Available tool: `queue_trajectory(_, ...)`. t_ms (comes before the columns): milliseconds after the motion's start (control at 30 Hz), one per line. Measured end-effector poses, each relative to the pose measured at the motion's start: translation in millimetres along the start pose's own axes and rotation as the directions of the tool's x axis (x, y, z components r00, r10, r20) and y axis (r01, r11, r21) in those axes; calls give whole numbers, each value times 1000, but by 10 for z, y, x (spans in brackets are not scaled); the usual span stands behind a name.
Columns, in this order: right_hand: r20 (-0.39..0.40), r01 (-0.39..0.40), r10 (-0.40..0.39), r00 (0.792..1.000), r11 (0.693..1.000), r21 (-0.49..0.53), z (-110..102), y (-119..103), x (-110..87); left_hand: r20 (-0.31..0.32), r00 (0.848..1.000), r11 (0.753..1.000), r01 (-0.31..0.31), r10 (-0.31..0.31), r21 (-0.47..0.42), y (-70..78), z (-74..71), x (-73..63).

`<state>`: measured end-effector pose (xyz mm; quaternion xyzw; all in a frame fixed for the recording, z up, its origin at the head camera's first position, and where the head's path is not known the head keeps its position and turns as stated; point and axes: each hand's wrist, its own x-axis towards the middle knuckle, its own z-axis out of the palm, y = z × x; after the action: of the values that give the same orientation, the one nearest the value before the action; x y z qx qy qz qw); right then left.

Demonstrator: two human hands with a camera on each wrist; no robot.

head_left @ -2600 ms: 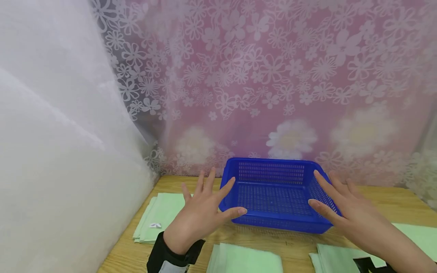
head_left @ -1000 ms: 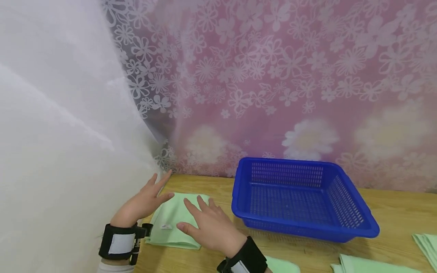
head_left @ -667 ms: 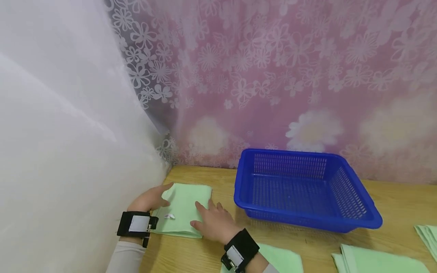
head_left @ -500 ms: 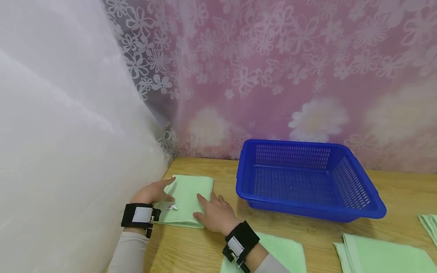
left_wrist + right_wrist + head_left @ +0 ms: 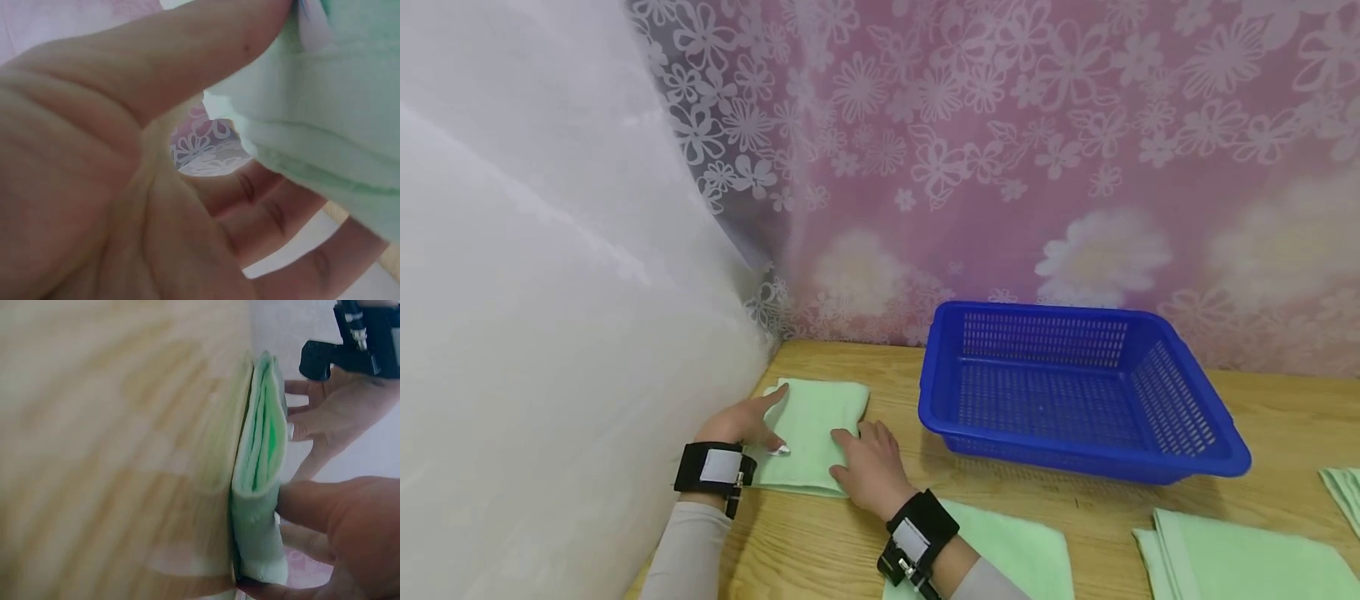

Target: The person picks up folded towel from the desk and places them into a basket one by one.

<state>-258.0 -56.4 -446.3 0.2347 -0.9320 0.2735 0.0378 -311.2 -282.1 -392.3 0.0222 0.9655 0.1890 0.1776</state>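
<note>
A folded light green towel (image 5: pixel 812 417) with a small white label (image 5: pixel 781 451) lies at the table's far left corner. My left hand (image 5: pixel 741 422) grips its left side, thumb over the top; in the left wrist view the fingers pass beneath the layered towel (image 5: pixel 337 125). On the opposite side my right hand (image 5: pixel 874 471) pinches the right edge. The right wrist view has the right thumb on top of the folded towel (image 5: pixel 259 512) and a fingertip at its underside, by the table surface. Part of the left fingers is hidden in the head view.
A blue plastic basket (image 5: pixel 1075 454) with nothing in it stands right of the hands. Nearer me lie more folded green towels: one (image 5: pixel 1015 550) by the right forearm, another (image 5: pixel 1240 554) further right, one (image 5: pixel 1347 492) at the frame edge. A white sheet (image 5: pixel 550 292) borders the left side.
Both hands have moved left from beside the basket, come down to the far-left towel and taken hold of its two sides. The head view has shifted left and downward.
</note>
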Motion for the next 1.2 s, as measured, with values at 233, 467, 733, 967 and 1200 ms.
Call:
queue_trajectory(233,-39,3,-3,999,1000,-6,55,-71,18,6,1000,1000,-2,2,-30,-37,5,-31)
queue_trajectory(467,-55,-34,46,997,981,189,51,-116,44,5,1000,1000,-18,18,-21,-59,-34,-11)
queue_trajectory(733,-50,-70,86,995,962,265,46,-132,22,25,1000,1000,-9,10,-28,-83,-32,-11)
queue_trajectory(967,-51,-43,57,997,971,236,7,-133,42,5,998,998,-56,56,-22,-72,-99,-7)
queue_trajectory(1200,-123,20,12,992,967,254,-110,-229,44,-89,988,992,-124,123,-9,-3,-269,-145)
